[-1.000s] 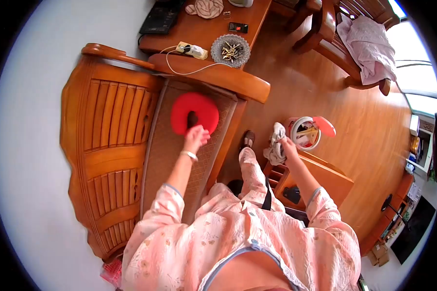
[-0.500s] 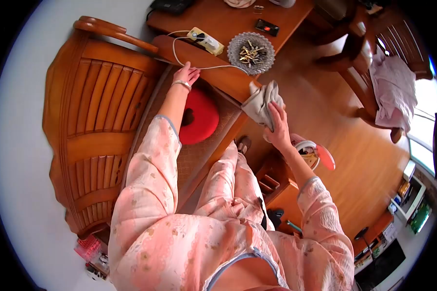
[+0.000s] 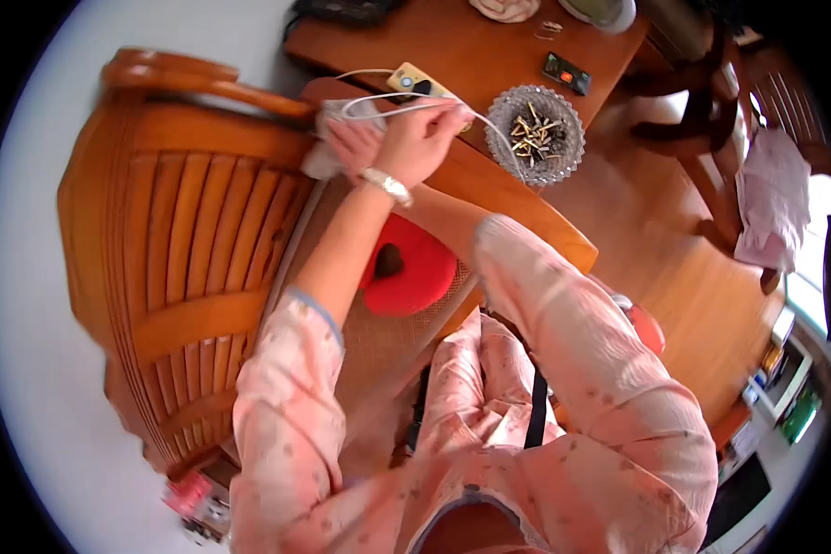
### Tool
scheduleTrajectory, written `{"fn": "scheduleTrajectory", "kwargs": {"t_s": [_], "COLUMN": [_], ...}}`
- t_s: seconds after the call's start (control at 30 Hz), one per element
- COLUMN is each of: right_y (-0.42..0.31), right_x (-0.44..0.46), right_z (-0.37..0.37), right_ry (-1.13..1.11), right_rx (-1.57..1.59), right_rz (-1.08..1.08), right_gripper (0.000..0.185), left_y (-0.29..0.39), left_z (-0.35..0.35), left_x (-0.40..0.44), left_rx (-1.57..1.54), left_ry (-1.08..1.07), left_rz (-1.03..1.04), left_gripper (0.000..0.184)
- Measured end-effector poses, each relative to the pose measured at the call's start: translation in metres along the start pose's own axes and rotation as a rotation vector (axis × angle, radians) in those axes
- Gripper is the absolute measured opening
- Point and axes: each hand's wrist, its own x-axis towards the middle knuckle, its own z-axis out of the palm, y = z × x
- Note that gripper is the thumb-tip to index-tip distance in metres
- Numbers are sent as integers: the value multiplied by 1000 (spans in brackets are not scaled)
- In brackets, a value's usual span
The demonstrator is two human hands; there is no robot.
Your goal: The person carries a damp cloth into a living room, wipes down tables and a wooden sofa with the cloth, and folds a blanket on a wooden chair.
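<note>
My left hand (image 3: 418, 146), with a bracelet on its wrist, is raised above the wooden surface, its fingers pinched at a white cable (image 3: 494, 131). The cable loops beside it and runs right, over the glass bowl's edge. Crossing beneath the left arm, my right arm reaches to the left. My right hand (image 3: 355, 148), partly blurred, presses a light grey cloth (image 3: 325, 164) on the wood near the bench's armrest. Part of the right hand and wrist is hidden behind the left.
A cut-glass bowl (image 3: 568, 159) holds several small stick-like pieces. Behind the hands lies a power strip (image 3: 411, 78), with a small dark box (image 3: 566, 74) farther right. A red ring cushion (image 3: 415, 286) rests on the bench seat, below the slatted wooden backrest (image 3: 189, 222).
My right hand has swept the cloth leftward from the wood's right end, passing beneath the left arm. My left hand has moved right and lifted the cable. The view has shifted slightly.
</note>
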Motion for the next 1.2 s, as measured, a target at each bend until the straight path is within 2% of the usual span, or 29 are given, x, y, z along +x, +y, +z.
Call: {"fn": "scheduleTrajectory", "kwargs": {"t_s": [0.03, 0.07, 0.1, 0.13, 0.2, 0.23, 0.33, 0.4, 0.53, 0.6, 0.67, 0.73, 0.77, 0.83, 0.87, 0.93, 1.0, 1.07, 1.1, 1.13, 1.17, 1.2], "right_y": [0, 7, 10, 12, 9, 3, -15, -28, -52, -59, -55, -38, -28, 7, 49, 4, -40, -43, -47, -57, -21, 13], "right_x": [21, 39, 56, 65, 65, 56, 1, -72, -191, -266, -309, -354, -372, -417, -455, -443, -417, -399, -374, -339, -327, -315], "right_z": [0, 3, 5, 6, 5, 1, -22, -67, -141, -183, -211, -233, -241, -267, -269, -289, -286, -268, -263, -257, -233, -224], "right_ry": [-82, -96, -95, -99, -168, -245, -536, -159, -343, -259, -186, 57, 178, 441, 723, 701, 729, 668, 688, 770, 867, 895], "right_rx": [-754, -900, -978, -1004, -1065, -1087, -1082, -981, -1053, -1055, -962, -872, -791, -616, -316, -99, 397, 467, 506, 676, 569, 328], "right_rz": [43, 82, 114, 149, 200, 212, 187, -249, -13, 164, 324, 338, 494, 654, 878, 953, 1022, 806, 949, 966, 862, 847], "right_gripper": [43, 43, 44, 45, 46, 47, 49, 48, 58, 67, 75, 81, 83, 65, 54, 52, 54, 59, 62, 64, 65, 65], "left_y": [13, 17, 1, -6, -8, -5, -26, -25, -58, -62, -66, -61, -59, -63, -66, -48, -18, -15, -14, -3, -3, 11], "left_z": [-11, -20, -22, -27, -31, -36, -45, -47, -50, -42, -31, -19, -15, -1, 6, 38, 79, 116, 137, 160, 178, 192], "left_x": [5, 8, 11, 13, 12, 12, -1, -12, -27, -32, -35, -39, -42, -56, -63, -84, -103, -128, -140, -143, -148, -145], "left_rx": [70, 140, 79, 104, -115, -45, -188, -237, -226, -324, -307, -313, -311, -282, -248, -75, 24, 113, 152, 127, 155, 152], "left_ry": [-61, -112, -161, -206, -221, -260, -251, -179, -150, -54, -40, 46, 83, 222, 303, 477, 414, 314, 295, 326, 348, 339], "left_rz": [-26, -57, -84, -170, -291, -414, -594, -736, -760, -814, -803, -841, -867, -904, -916, -818, -595, -525, -564, -644, -719, -843], "left_gripper": [34, 35, 37, 40, 42, 45, 44, 41, 37, 37, 36, 38, 42, 38, 36, 33, 30, 36, 39, 42, 47, 50]}}
